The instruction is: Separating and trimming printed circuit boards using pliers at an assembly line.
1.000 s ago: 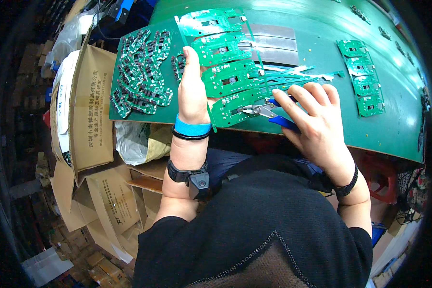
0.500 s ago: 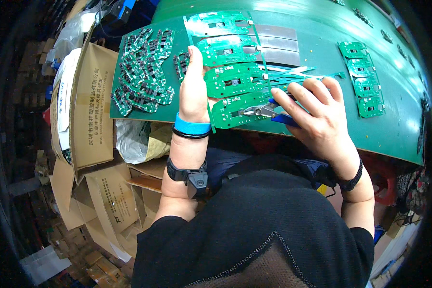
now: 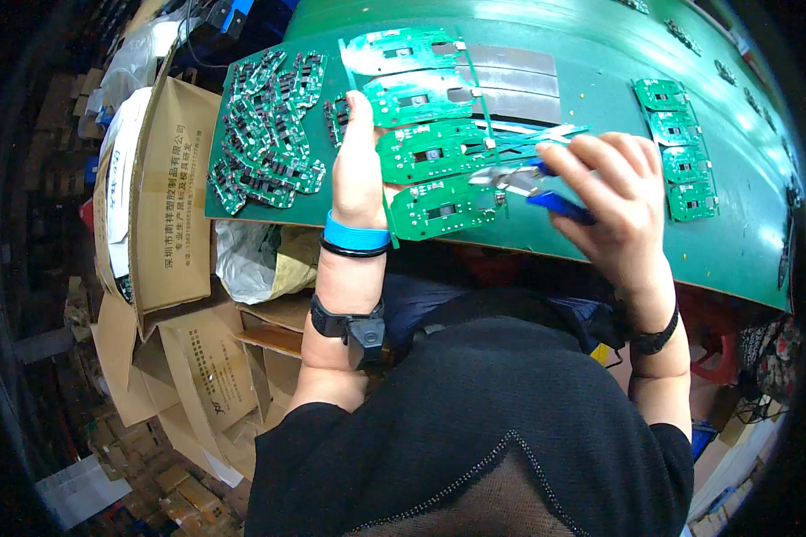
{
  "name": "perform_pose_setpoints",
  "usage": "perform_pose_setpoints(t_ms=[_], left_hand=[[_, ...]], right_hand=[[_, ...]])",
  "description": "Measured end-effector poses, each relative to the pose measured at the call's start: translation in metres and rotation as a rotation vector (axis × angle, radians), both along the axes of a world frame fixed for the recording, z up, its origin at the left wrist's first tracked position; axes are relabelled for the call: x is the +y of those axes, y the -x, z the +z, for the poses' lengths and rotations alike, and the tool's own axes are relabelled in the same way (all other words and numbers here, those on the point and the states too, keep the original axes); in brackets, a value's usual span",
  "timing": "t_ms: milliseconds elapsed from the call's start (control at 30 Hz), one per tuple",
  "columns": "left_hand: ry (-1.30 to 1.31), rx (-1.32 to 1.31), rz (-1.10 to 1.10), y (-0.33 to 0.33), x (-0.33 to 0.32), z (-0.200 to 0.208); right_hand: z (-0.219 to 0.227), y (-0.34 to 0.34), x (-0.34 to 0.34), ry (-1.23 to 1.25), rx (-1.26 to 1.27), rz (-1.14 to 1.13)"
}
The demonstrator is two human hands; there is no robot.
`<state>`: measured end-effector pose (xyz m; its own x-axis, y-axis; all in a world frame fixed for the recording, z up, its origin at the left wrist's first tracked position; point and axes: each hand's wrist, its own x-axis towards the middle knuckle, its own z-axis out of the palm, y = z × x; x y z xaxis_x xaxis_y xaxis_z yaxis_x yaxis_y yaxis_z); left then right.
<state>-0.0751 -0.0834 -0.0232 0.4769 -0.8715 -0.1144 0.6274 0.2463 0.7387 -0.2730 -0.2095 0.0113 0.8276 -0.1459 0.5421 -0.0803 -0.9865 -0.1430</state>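
My left hand (image 3: 360,166) is closed on the left edge of a green circuit board panel (image 3: 430,163), its thumb pointing up along the rail and the other fingers hidden beneath. Several joined boards with slots make up this panel, tilted above the table. In my right hand (image 3: 620,201) is a pair of blue-handled side cutters (image 3: 519,181), somewhat smeared by motion. The cutter jaws hover over or touch the panel's right side, near the nearest board; I cannot tell which.
A heap of separated boards with black parts (image 3: 273,130) lies on the green table (image 3: 546,237) at left. Green strips (image 3: 533,134) and grey bars (image 3: 515,80) lie behind the panel. Another panel (image 3: 681,152) rests at right. Open cardboard boxes (image 3: 179,192) stand left of the table.
The cutters and my right hand have moved right and slightly up, from the nearest board's slot toward the panel's right side. My left hand and the panel have shifted slightly left.
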Motion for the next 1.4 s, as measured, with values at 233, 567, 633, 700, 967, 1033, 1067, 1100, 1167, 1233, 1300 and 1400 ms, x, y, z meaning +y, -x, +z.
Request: perform_pose_setpoints(t_ms=[233,567,633,700,967,1033,1067,1100,1167,1233,1300,1400], left_hand=[[0.183,0.398,-0.285,0.006,0.015,-0.013],[0.205,0.427,-0.214,0.028,0.012,-0.017],[0.216,0.422,-0.227,0.027,0.009,-0.018],[0.177,0.427,-0.212,0.024,0.011,-0.018],[0.182,0.506,-0.42,0.03,0.006,-0.017],[0.137,0.53,-0.47,0.04,0.002,-0.011],[0.134,0.562,-0.488,0.045,-0.001,-0.009],[0.13,0.592,-0.506,0.049,-0.003,-0.008],[0.125,0.634,-0.514,0.053,-0.003,-0.003],[0.065,0.599,-0.508,0.056,-0.003,-0.003],[0.026,0.519,-0.499,0.054,-0.001,-0.004],[0.23,0.68,-0.555,0.047,0.006,-0.008]], right_hand=[[-0.014,0.012,-0.013,-0.063,0.031,-0.218],[-0.019,0.009,-0.009,-0.061,0.06,-0.242],[-0.02,0.014,-0.01,-0.065,0.048,-0.239],[-0.022,0.025,-0.011,-0.183,0.095,-0.219],[-0.037,0.078,-0.027,-0.167,0.271,-0.251],[-0.031,0.07,-0.024,-0.136,0.236,-0.255],[-0.029,0.064,-0.021,-0.294,0.175,-0.213],[-0.028,0.058,-0.018,-0.451,0.111,-0.168],[-0.024,0.035,-0.011,-0.666,-0.017,-0.031],[-0.022,0.023,-0.009,-0.625,-0.011,0.054],[-0.021,0.015,-0.01,-0.63,-0.03,0.029],[-0.009,0.009,-0.017,-0.895,0.074,0.118]])
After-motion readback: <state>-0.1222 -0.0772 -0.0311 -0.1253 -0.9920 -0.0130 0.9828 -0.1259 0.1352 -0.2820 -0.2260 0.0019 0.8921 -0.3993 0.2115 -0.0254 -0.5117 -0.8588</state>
